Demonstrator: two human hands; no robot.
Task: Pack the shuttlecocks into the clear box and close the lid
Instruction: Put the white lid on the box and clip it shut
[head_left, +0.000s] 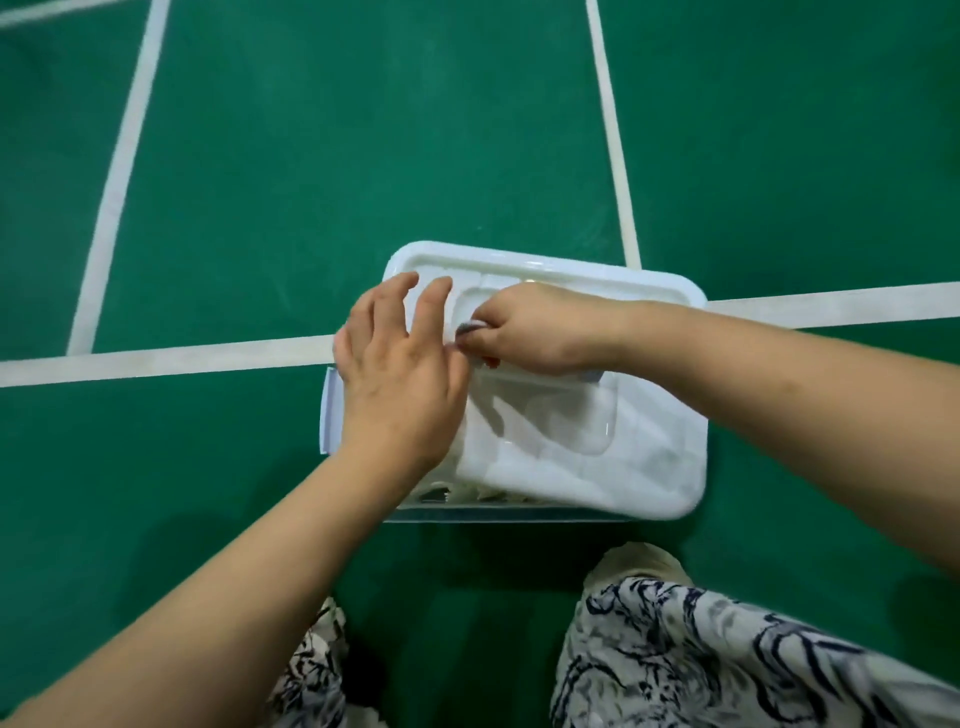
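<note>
The clear box (519, 515) stands on the green floor in front of my knees. Its white lid (613, 467) lies on top, slightly askew, leaving a gap at the near left corner. Through that gap a few white shuttlecocks (441, 493) show; the rest are hidden under the lid. My left hand (400, 374) lies flat on the lid's left side with its fingers spread and straight. My right hand (524, 332) reaches across from the right. Its fingers curl down onto the lid's middle and pinch a small grey part there.
A pale blue latch clip (330, 410) sticks out on the box's left side. White court lines (156, 358) cross the green floor behind and beside the box. My patterned trouser knees (701, 649) are close below the box.
</note>
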